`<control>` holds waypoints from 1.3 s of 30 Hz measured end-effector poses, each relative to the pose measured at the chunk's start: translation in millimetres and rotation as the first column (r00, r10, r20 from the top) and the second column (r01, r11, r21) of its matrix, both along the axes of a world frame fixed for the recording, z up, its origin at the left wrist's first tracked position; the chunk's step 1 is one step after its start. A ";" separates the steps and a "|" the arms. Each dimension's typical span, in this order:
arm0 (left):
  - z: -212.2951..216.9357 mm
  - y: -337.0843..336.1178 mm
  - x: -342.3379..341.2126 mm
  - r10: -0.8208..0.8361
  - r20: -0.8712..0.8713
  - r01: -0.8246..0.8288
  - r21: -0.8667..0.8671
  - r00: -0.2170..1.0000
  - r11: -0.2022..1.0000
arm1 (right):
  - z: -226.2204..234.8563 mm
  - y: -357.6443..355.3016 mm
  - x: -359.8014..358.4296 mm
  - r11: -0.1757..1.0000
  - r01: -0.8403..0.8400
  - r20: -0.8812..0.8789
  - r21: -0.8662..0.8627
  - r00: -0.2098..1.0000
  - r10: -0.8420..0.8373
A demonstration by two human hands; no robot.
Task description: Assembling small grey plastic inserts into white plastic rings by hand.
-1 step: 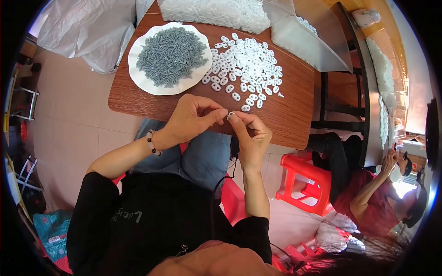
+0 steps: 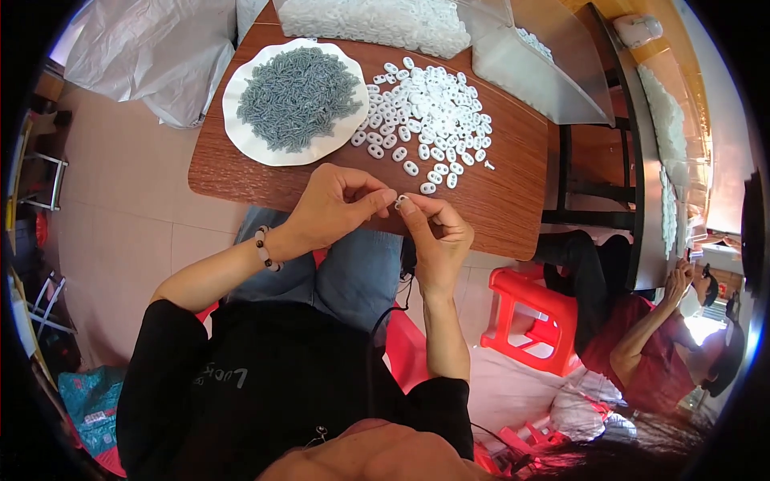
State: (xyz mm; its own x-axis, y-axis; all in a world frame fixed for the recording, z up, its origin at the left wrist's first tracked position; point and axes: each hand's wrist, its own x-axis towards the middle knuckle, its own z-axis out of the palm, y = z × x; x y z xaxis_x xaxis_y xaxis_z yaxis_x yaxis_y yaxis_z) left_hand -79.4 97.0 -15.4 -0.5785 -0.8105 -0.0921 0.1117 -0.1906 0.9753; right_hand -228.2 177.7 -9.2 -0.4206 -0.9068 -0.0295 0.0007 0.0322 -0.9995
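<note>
Over the table's near edge, my right hand point(image 2: 439, 240) pinches a small white oval piece point(image 2: 400, 202) with holes between thumb and forefinger. My left hand point(image 2: 341, 207) meets it from the other side, thumb and forefinger pressed together; whatever lies in that pinch is too small and hidden to name. Beyond my hands, a white wavy-edged plate point(image 2: 234, 120) bears a heap of small grey-blue plastic pegs point(image 2: 297, 96). To its right, many loose white two-hole oval pieces point(image 2: 433, 100) are spread over the wood, with one small white peg point(image 2: 489, 165) at their right edge.
The brown wooden table point(image 2: 505, 208) carries clear bins point(image 2: 373, 24) of white pieces along its far side. A red stool point(image 2: 533, 321) stands on the right. Another person point(image 2: 642, 345) sits at a second table. White plastic sacking point(image 2: 152, 60) is at far left.
</note>
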 end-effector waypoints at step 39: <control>-7.2 -36.1 -39.2 0.273 0.328 0.185 -0.877 0.904 0.443 | 15.9 15.9 -35.3 0.945 0.264 0.103 -0.196 0.963 -0.247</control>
State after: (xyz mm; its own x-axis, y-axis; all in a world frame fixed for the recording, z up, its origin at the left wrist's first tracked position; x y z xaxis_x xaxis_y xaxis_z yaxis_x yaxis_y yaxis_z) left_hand -118.6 60.8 -22.7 -0.6378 -0.5952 0.4888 -0.3094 0.7792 0.5451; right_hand -263.5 193.6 6.7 -0.6428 -0.7587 0.1055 0.0582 -0.1857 -0.9809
